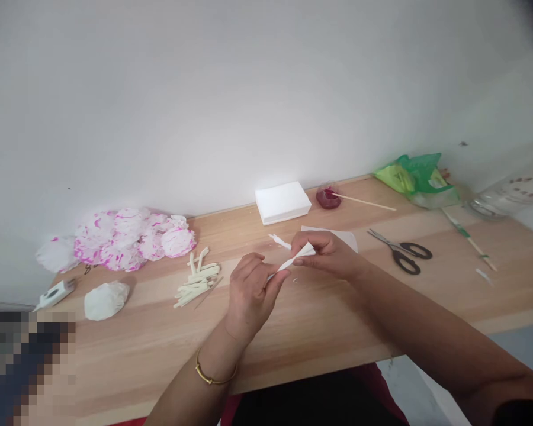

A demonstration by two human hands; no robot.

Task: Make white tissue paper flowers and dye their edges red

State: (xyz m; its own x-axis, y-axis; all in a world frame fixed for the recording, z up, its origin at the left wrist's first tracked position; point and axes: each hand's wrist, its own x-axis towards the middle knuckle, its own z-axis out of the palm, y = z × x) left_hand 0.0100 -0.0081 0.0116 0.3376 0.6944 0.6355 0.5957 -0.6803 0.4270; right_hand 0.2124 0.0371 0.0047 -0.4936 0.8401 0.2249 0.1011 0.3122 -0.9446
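My left hand and my right hand hold a folded strip of white paper between them, a little above the wooden table. The left hand pinches its lower end with thumb and fingers, and the right hand pinches its upper end. A small white paper scrap lies just behind the hands. A gold bangle circles my left wrist.
A stack of white paper stands by the wall, beside a small bowl of red dye with a stick in it. Black-handled scissors lie right. Pink-and-white paper flowers, a pile of pale sticks, a crumpled white tissue, a green bag.
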